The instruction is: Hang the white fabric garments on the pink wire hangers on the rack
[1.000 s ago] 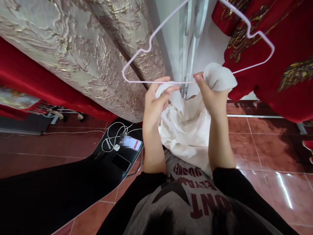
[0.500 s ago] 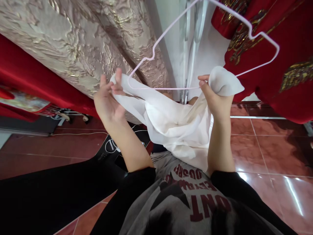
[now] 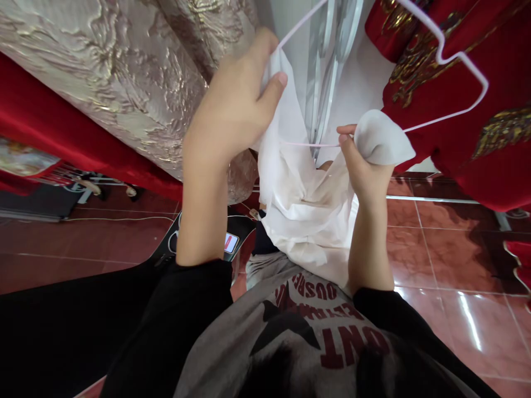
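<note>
A white, thin garment (image 3: 307, 215) hangs between my hands and drapes down toward my lap. Its cloth is pulled up over the left side of a pale pink clothes hanger (image 3: 460, 55), covering that shoulder. My left hand (image 3: 236, 105) pinches the garment's edge there, thumb in front and fingers behind, partly hidden by the cloth. On the other side my right hand (image 3: 369, 177) is closed on the garment at the hanger's bottom bar, with a fold of cloth lying over the hand. The hanger's right shoulder is bare, and its top runs out of view.
Crinkled pale gold fabric (image 3: 124, 72) hangs close at the left, above red cloth (image 3: 74, 127). A red garment with gold sequins (image 3: 440, 110) hangs at the right. White metal rails (image 3: 327, 72) stand ahead. Below left, a phone (image 3: 230, 242) lies on a black surface.
My left hand has moved up and to the right, drawing the garment over the hanger's left shoulder. It was more open before. The right hand has stayed nearly in place.
</note>
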{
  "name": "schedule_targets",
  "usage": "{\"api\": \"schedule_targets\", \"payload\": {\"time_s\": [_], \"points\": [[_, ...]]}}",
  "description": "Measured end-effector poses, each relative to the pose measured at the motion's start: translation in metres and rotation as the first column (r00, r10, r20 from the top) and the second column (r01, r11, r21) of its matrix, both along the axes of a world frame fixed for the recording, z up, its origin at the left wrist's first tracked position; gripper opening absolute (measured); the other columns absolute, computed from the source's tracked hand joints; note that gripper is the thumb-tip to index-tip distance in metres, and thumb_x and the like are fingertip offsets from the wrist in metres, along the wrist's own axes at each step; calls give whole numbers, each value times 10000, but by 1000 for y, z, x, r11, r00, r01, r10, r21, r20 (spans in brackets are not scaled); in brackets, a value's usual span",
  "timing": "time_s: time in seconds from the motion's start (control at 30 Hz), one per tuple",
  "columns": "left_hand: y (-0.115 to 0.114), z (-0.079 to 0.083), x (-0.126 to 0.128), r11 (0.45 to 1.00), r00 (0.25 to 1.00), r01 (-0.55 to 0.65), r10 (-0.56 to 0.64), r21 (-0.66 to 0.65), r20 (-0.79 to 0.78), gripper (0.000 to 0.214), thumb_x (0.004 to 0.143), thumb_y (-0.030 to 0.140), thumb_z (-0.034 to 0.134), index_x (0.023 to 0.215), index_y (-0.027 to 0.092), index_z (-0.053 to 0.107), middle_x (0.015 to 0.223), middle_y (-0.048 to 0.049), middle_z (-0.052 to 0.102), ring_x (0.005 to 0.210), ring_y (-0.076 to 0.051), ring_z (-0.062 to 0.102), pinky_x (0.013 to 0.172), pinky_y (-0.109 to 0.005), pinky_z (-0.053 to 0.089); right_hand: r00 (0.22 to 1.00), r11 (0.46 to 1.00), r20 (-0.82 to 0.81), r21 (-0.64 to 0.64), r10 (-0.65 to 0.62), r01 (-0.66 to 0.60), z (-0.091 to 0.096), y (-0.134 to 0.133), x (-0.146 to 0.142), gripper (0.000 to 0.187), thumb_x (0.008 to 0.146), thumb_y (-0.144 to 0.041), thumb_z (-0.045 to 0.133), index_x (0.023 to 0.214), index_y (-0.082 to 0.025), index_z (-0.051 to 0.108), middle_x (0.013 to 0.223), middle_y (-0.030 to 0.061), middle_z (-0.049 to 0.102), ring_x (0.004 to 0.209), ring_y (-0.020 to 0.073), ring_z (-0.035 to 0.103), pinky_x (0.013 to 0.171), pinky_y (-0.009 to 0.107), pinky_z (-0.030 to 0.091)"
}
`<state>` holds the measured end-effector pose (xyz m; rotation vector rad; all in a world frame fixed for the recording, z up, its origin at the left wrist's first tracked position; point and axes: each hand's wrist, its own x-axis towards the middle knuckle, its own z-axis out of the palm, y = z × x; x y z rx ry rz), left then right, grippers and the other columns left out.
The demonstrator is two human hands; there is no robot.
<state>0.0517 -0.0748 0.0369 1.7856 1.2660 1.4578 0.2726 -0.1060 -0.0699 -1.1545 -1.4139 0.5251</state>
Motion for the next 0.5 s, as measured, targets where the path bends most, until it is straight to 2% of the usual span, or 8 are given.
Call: {"api": "schedule_targets", "payload": {"time_s": [0.07,0.1,0.23,0.3,0.37,0.43,0.5], "points": [[5,3,-5,991,923,135,-122,11,-364,237,951,-2,595,1100,160,679,898,-21,575,1075,-269,584,1164,-472,329,1000,999,14,26,18,-18,3,-1,3,308,899,-629,595,1012,-361,694,1162,10,691,1162,282,607,1130,568,427],[7,4,-7,987,894,156,-126,35,-431,242,974,19,571,1146,146,684,929,-27,573,1051,-253,572,1154,-438,326,999,999,28,41,24,-25,6,-2,5,287,906,-611,599,1009,-361,696,1152,10,692,1149,275,613,1127,558,439],[16,5,-13,979,894,179,-122,95,-432,263,974,21,557,1147,110,734,978,-34,608,980,-208,548,1075,-309,371,992,992,96,81,85,-93,25,-5,15,325,923,-571,610,1007,-275,713,1045,35,691,958,207,653,1006,484,543],[17,6,-13,974,886,204,-141,98,-441,297,963,-7,539,1161,85,739,1004,-34,631,993,-202,555,1057,-294,388,989,986,59,97,133,-138,34,-5,22,304,927,-531,625,1007,-253,716,966,34,685,810,168,651,822,413,579],[16,8,-13,976,887,197,-135,97,-442,317,950,-23,528,1168,62,742,1025,-32,652,1020,-204,564,1075,-307,395,993,988,-26,106,112,-109,43,-5,32,273,922,-498,636,999,-248,713,954,48,691,737,166,651,620,359,533],[16,10,-14,983,896,164,-111,87,-431,329,917,-43,533,1140,50,757,1006,-19,661,1025,-201,572,1108,-332,394,997,995,-69,96,41,-34,51,-4,45,285,916,-499,633,1030,-248,704,1018,74,702,807,204,685,558,352,511],[17,13,-16,988,898,137,-96,67,-430,336,882,-64,542,1103,37,773,943,-1,647,998,-182,580,1113,-342,408,999,996,-52,86,-2,6,59,-2,62,340,927,-528,600,1108,-254,686,1100,94,697,955,245,701,641,388,572]]}}
